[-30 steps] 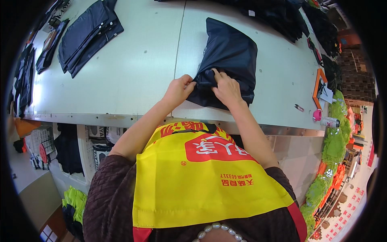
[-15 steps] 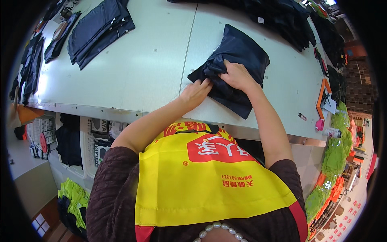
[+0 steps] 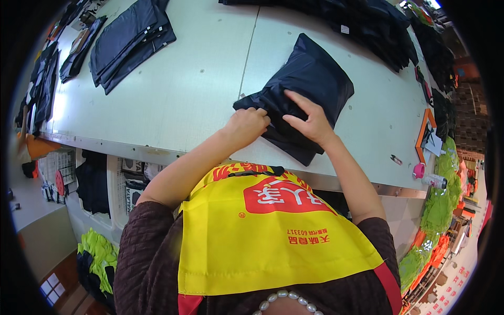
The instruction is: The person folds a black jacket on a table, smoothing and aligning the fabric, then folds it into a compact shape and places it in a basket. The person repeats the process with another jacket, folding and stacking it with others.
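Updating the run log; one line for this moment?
left hand: gripping dark cloth | right hand: spread over it | surface: pale table

light: bright | glare: white, on bench (image 3: 184, 94), at left | picture rim: black | straight edges: bent outward

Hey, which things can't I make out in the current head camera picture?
- Head view, left hand: fingertips hidden behind its own knuckles.
- Head view, folded navy fabric: underside hidden by its upper layers.
- Head view, dark fabric pile: cut off by the top edge.
- Head view, white tag: too small to read.
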The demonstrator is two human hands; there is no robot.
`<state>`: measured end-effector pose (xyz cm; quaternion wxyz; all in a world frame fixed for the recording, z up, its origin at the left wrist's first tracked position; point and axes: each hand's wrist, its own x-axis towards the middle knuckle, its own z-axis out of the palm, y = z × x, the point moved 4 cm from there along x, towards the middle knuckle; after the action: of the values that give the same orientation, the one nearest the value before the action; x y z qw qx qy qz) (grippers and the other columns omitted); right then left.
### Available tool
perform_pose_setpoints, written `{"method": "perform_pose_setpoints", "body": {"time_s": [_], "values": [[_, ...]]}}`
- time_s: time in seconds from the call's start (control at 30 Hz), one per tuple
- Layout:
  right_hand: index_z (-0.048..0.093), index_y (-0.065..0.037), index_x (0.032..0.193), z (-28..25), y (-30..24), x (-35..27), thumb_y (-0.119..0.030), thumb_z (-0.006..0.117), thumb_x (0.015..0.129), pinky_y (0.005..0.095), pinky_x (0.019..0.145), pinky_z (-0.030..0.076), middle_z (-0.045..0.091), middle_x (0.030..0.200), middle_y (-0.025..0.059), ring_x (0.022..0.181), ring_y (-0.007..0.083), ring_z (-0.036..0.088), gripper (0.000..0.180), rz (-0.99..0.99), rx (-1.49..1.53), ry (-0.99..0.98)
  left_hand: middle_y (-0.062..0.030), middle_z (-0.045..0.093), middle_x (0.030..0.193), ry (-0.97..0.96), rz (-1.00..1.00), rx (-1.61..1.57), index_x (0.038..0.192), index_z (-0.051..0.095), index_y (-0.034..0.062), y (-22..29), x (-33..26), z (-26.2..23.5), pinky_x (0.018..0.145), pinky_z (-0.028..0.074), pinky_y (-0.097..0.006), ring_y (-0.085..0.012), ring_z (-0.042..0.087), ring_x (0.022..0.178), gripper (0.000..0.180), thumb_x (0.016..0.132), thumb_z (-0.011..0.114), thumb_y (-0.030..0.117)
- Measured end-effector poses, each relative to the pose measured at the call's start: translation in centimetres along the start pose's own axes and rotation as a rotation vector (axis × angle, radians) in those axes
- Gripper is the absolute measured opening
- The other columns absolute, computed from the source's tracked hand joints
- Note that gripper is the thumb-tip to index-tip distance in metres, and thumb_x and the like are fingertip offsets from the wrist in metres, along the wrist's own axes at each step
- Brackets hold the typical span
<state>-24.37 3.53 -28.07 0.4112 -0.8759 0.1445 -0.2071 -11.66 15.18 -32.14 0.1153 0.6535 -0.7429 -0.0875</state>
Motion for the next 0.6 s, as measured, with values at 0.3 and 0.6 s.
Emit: {"method": "perform_pose_setpoints", "body": {"time_s": [0.3, 0.6], "values": [[0.061, -0.01, 0.096, 7.2, -0.4, -0.1, -0.004, 0.057, 0.074, 0.0403, 0.073, 0.05, 0.056, 0.103, 0.01, 0.094, 0.0306, 0.055, 0.023, -0.07, -0.51, -0.318, -0.0062, 0.064, 0.077, -0.143, 0.218, 0.169, 0.072, 0.063, 0.0094, -0.5, 0.5, -4.4, 0.058, 0.05, -0.037, -0.0247, 0.064, 0.068, 0.014, 0.072, 0.067, 0.022], [0.06, 0.0, 0.104, 7.7, 2.6, 4.5, -0.005, 0.059, 0.07, 0.034, 0.09, 0.043, 0.058, 0.114, 0.0155, 0.103, 0.0323, 0.055, 0.035, -0.075, -0.024, -0.533, -0.0117, 0.066, 0.079, -0.426, 0.224, -0.116, 0.081, 0.065, 0.0073, 7.7, 2.2, 3.0, 0.064, 0.051, -0.039, -0.0279, 0.065, 0.073, 0.021, 0.077, 0.064, 0.027]]}}
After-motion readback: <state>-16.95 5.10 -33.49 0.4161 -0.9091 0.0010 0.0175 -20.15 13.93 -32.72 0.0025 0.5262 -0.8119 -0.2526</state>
